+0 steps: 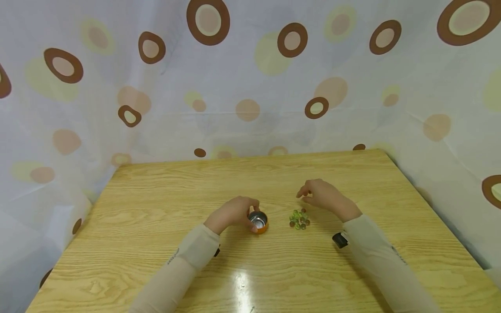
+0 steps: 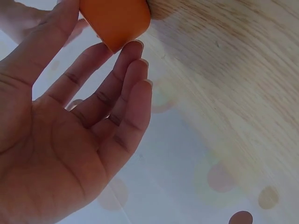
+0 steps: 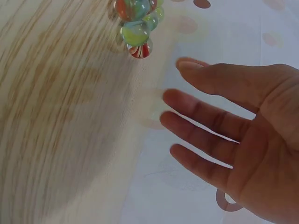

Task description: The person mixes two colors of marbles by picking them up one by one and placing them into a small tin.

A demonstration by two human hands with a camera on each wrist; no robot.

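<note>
My left hand (image 1: 234, 211) holds a small round metal bowl (image 1: 261, 229), orange outside and shiny silver inside, between thumb and fingers. It stands upright on the table, and nothing lies inside it in the head view. In the left wrist view the bowl's orange wall (image 2: 117, 21) sits between the thumb and the fingertips. Right of the bowl lies a loose cluster of several glass marbles (image 1: 299, 220), green, yellowish and reddish. My right hand (image 1: 322, 194) hovers just beyond the marbles, its fingers loosely bent and holding nothing. In the right wrist view the marbles (image 3: 135, 32) are apart from its fingertips (image 3: 189, 65).
Bowl and marbles are on a light wood-grain table (image 1: 176, 182). A white curtain (image 1: 242, 78) with brown, peach and yellow circles hangs behind the table and along its sides. A black strap piece (image 1: 339, 240) hangs at my right wrist.
</note>
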